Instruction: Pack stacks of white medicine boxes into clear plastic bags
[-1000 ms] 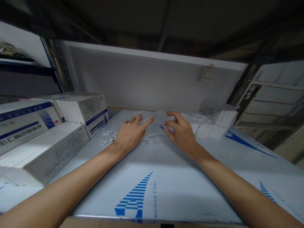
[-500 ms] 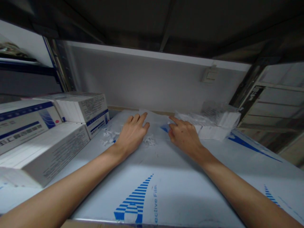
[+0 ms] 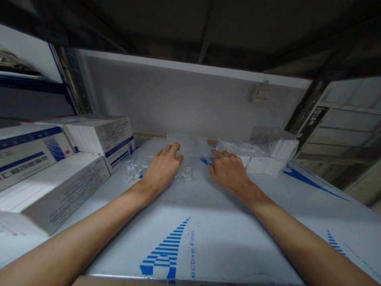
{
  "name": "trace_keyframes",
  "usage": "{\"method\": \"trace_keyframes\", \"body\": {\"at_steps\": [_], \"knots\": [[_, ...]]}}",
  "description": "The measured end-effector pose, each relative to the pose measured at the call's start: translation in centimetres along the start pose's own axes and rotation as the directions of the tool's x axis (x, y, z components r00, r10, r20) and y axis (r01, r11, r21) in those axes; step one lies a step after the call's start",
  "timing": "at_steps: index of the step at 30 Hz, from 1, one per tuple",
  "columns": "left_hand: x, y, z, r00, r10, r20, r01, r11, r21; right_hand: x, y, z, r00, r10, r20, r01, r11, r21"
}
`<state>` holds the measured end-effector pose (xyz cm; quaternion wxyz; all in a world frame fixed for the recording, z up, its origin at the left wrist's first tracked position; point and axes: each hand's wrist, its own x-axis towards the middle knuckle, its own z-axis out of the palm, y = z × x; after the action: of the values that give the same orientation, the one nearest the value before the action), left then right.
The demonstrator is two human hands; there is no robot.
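My left hand (image 3: pixel 163 169) rests palm down on a clear plastic bag (image 3: pixel 190 147) at the back of the film-covered shelf. Its fingers reach forward, slightly apart. On the bag's right side is my right hand (image 3: pixel 229 170), its index finger stretched out and the other fingers bent. Neither hand visibly grips anything, though the fingertips are partly hidden. Small white pieces (image 3: pixel 186 174) lie beside my left hand, with more white pieces (image 3: pixel 133 171) to its left. A plastic-wrapped stack of white boxes (image 3: pixel 264 163) stands just right of my right hand.
Printed white-and-blue cartons (image 3: pixel 74 182) are stacked on the left. Behind the shelf board (image 3: pixel 238 238) is a white wall (image 3: pixel 184 95) with a switch (image 3: pixel 262 94). A dark upper shelf (image 3: pixel 166 28) hangs overhead, and metal posts (image 3: pixel 309 107) stand at the sides.
My left hand's fingers have drawn slightly closer together, and the plastic bag between my hands has shifted and crumpled a little. The whole view has moved slightly.
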<state>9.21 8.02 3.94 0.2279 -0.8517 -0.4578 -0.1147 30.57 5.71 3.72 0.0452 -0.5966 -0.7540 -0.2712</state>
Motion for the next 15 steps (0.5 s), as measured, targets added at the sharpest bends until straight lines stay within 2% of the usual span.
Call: {"method": "trace_keyframes", "body": {"at_steps": [3, 5, 11, 15], "knots": [[0.1, 0.0, 0.1, 0.999, -0.016, 0.035, 0.017, 1.0, -0.023, 0.2, 0.2, 0.2, 0.999, 0.051, 0.016, -0.052, 0.997, 0.063], [0.0, 0.0, 0.2, 0.999, -0.007, 0.039, 0.009, 0.999, -0.049, 0.2, 0.3, 0.3, 0.998, 0.039, 0.043, -0.042, 0.997, 0.072], [-0.2, -0.2, 0.9, 0.996, 0.044, -0.08, -0.046, 0.999, -0.026, -0.2, 0.4, 0.9, 1.0, 0.008, -0.011, -0.008, 1.0, 0.029], [-0.2, -0.3, 1.1, 0.993, -0.015, -0.12, 0.015, 1.0, -0.004, 0.0, 0.6, 1.5, 1.0, 0.001, -0.018, 0.001, 0.996, 0.091]]}}
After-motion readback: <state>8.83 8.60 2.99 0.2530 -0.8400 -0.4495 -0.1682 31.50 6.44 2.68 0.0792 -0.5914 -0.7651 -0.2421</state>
